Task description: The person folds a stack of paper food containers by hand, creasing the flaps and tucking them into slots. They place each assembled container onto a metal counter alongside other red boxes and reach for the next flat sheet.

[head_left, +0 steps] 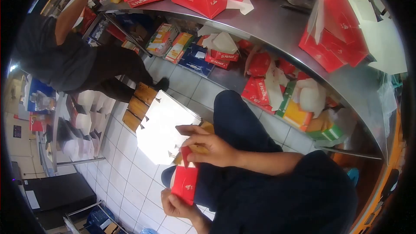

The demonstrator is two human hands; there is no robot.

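Red box — held between both hands.

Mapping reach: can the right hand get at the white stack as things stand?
Likely yes: the right hand looks close to the white stack, with nothing seen blocking the way, though it may need to release the red box first.

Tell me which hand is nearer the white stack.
Right. The right hand is by the near edge of the white stack; the left hand is farther off, at the lower end of the red box.
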